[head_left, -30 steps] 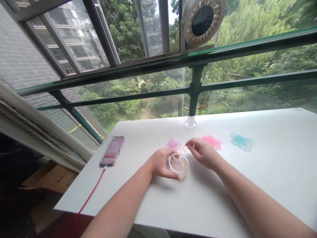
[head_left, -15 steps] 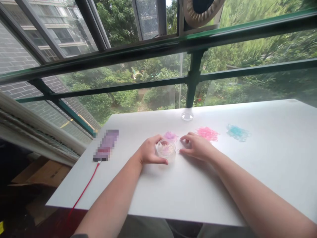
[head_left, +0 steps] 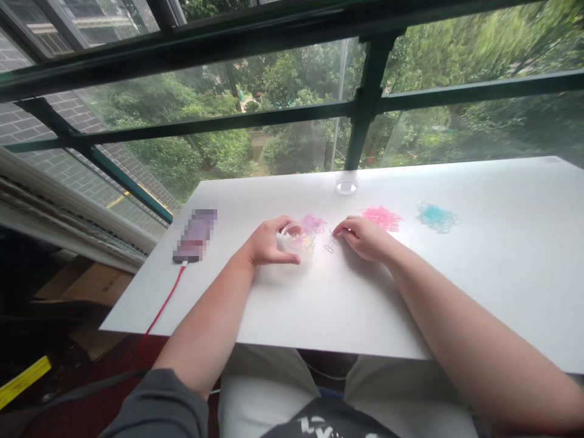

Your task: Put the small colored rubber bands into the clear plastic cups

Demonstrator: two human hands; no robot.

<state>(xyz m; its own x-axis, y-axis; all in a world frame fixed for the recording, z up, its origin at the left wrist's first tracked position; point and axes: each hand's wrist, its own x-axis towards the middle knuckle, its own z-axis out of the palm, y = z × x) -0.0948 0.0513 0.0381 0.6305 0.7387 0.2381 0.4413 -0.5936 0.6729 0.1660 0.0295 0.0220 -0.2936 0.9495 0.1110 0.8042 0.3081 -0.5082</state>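
Note:
My left hand [head_left: 274,243] is wrapped round a clear round container [head_left: 298,238], which has some pale and pinkish thin pieces in it. My right hand [head_left: 362,236] is closed in a pinch, its fingertips at a few thin pale loops [head_left: 329,248] on the white table [head_left: 319,310]. Whether a loop is between the fingertips is too small to tell. A purple pile of thin pieces [head_left: 314,223] lies just behind the container. Behind and right of my right hand is a pink pile [head_left: 382,218], and a teal pile [head_left: 437,216] lies farther right.
A clear round lid [head_left: 346,187] lies near the table's back edge. On the left is a phone, blurred out [head_left: 196,234], with a red cable [head_left: 165,304] running over the front edge. A railing and windows stand behind the table.
The view has tilted down, so the table appears higher. My right hand's fingers have closed into a pinch, and thin loops now show beside them. My left hand still holds the container.

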